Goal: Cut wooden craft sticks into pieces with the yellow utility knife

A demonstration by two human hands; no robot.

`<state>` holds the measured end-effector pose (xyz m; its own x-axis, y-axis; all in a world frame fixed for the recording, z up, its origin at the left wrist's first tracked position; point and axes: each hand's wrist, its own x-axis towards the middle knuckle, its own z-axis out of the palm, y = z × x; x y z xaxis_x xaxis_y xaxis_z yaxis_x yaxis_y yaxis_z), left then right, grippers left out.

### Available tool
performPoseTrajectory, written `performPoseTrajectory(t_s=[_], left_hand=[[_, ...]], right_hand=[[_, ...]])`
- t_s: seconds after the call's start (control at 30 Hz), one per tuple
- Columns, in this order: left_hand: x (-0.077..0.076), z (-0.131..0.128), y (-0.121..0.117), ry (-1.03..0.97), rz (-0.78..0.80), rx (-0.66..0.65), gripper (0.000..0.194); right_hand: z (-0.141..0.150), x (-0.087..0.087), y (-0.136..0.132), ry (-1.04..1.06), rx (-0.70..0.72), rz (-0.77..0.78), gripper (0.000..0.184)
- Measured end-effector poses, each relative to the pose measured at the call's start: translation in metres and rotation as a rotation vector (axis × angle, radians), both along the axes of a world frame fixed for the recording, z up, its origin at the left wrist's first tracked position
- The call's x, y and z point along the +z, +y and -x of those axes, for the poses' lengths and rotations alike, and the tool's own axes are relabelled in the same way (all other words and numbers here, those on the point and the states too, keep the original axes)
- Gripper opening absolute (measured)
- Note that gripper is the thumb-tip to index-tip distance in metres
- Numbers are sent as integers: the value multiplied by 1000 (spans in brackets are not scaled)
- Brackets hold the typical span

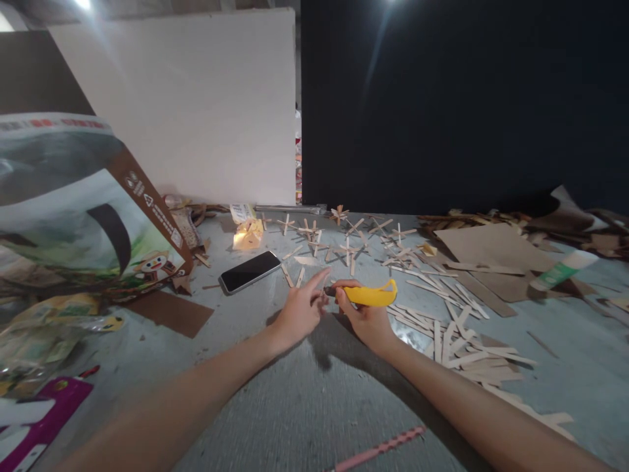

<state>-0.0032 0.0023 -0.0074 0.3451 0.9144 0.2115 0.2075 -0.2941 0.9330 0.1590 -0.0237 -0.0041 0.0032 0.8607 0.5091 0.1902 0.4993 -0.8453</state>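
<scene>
My right hand (369,322) is wrapped round a yellow curved tool (372,295) with a loop-like end on the right and a dark tip (330,291) pointing left. Just left of that tip is my left hand (301,311). Its index finger stretches forward, while the thumb and other fingers are curled together; whatever they pinch is too small to make out. Beyond both hands, several flat wooden sticks stand or lie joined in crosses (348,251). A pile of loose wooden sticks (457,344) spreads beside my right forearm.
A black phone (250,271) lies left of my hands, near a brown cardboard strip (170,313). A large printed bag (63,210) stands at left, above a purple object (46,416). Cardboard (491,246) and a glue stick (565,270) lie right; a pink twisted rod (378,450) is in front.
</scene>
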Motion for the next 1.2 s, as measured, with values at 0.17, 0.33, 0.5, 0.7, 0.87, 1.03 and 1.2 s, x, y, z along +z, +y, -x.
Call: performPoseTrajectory(t_s=[0.17,0.33,0.5,0.7,0.87,1.03,1.2], left_hand=[[3,1,0,35,-27,0,64],[8,-6,-5,-109,173,-22,74],[5,1,-4,49,-17,-27,63],[11,2,-5,100,-53,-15,64],[12,-7,-8,-61,161,-13,69],[6,-3,-11,71,-97,80,69],[2,5,-7,186,-196,75,69]], right_hand=[[-1,-3,2,-7,-13,7,30],[-2,-6,3,-6,2,10,27],[-2,-7,4,-1,-15,1,28],[-2,-4,1,8,-10,21,32],[-1,-3,1,-6,-14,2,31],[-2,-3,-1,-97,-23,-109,23],[-5,-6,-6,-75,-108,-130,23]])
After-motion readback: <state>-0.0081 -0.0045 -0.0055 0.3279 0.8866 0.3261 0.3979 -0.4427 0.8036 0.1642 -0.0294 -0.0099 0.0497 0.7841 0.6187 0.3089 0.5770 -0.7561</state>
